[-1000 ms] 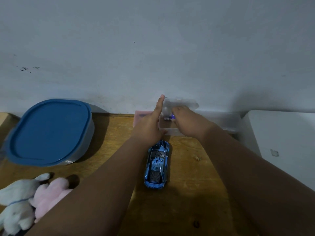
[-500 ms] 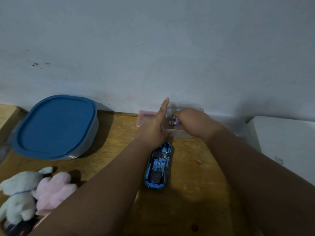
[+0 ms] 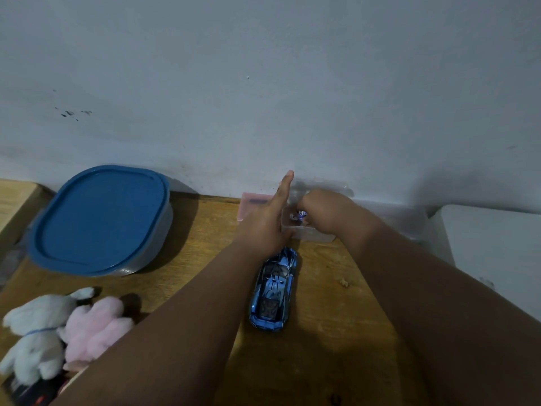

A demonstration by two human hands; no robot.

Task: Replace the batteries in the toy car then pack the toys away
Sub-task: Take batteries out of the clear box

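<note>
Blue-lidded tub (image 3: 99, 221) far left; plush toys (image 3: 61, 332) below it. Left hand (image 3: 265, 224) flat, fingers straight, braced against clear box (image 3: 310, 233). Right hand (image 3: 325, 212) curled inside box; grip unclear. Car (image 3: 273, 291) just below hands, on table (image 3: 336, 332).

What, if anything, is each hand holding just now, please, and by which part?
The left hand steadies the small clear plastic box by its left side. The right hand reaches inside; its grip cannot be told.
</note>
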